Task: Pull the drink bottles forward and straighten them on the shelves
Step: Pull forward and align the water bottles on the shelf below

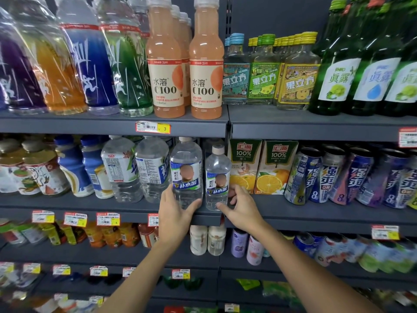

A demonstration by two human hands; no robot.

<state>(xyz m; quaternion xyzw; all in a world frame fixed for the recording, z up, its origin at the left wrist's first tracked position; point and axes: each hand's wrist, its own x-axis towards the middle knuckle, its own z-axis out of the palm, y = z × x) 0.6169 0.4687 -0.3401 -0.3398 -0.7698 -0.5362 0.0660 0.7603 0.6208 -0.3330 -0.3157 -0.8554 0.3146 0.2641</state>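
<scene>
Taller bottle (186, 172) and shorter bottle (217, 177), both clear with blue-and-white labels, are standing side by side just below frame centre, at the front lip of the middle shelf (101, 207), slightly apart. Risk, as judged: the taller one's base is sitting right at the lip, so any further pull is likely tipping it over the edge; its smooth body could also be slipping in so low a grip. The shorter one is standing just beside the juice carton (244, 168), so fingers working behind it may be nudging that carton askew. Left hand (178, 214) is angling up from lower centre and wrapping the taller bottle's lower body, thumb on its right side, fingers round the left. Right hand (243, 208) is angling up from lower right, thumb pressing the front of the shorter bottle's base, fingers curling behind it. Both forearms are stretching upward, wrists roughly straight.
</scene>
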